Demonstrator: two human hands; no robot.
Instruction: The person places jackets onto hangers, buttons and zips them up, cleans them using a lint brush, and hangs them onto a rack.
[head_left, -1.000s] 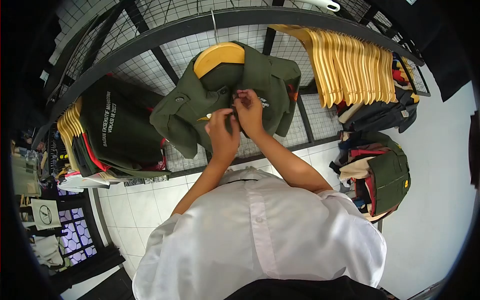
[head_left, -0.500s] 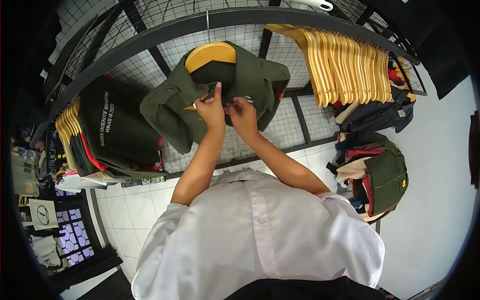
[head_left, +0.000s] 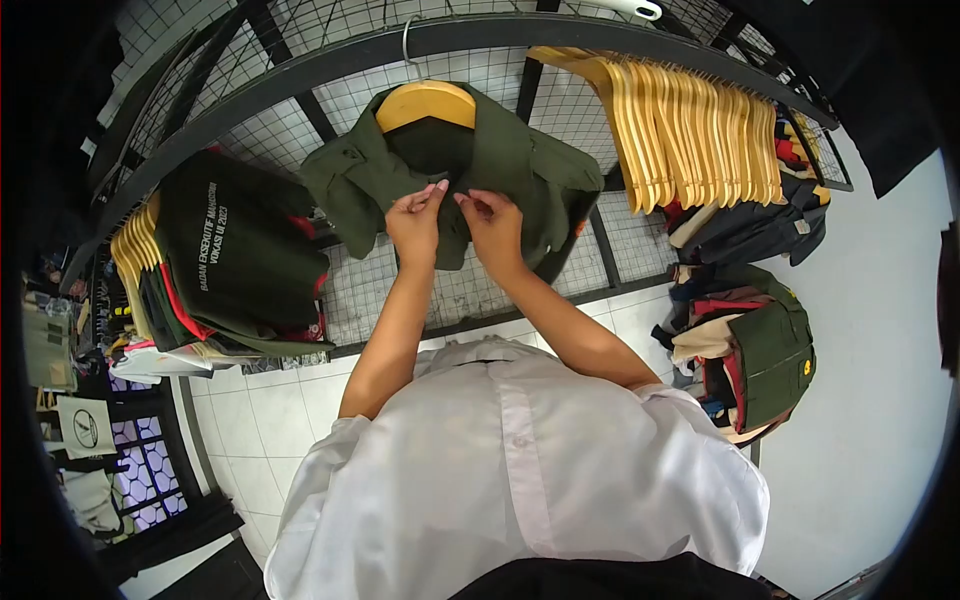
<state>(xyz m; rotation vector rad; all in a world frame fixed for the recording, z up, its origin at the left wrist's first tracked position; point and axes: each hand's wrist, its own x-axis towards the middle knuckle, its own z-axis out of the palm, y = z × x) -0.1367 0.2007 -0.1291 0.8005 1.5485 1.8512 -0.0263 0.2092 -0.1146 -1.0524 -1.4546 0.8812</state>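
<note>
A dark green shirt [head_left: 545,165] hangs on a wooden hanger [head_left: 428,104], whose metal hook is over the black rail [head_left: 470,36]. At the shirt's front opening, below the collar, my left hand [head_left: 416,220] pinches one edge of the cloth between thumb and fingers. Close beside it, my right hand [head_left: 490,222] has its fingers bent together at the opposite edge of the opening. The fingertips of both hands are near each other, and any button between them is hidden.
Many bare wooden hangers [head_left: 690,135] hang at the right of the rail. Dark printed jackets [head_left: 225,245] hang at the left. A rack of clothes [head_left: 770,350] stands lower right, beside the wall. Wire mesh [head_left: 370,300] lies behind the shirt.
Both hands have come together at the shirt's opening, the left rising to the collar edge. The shirt and hanger have shifted slightly left since the first frame, and the shirt's lower front is now lifted.
</note>
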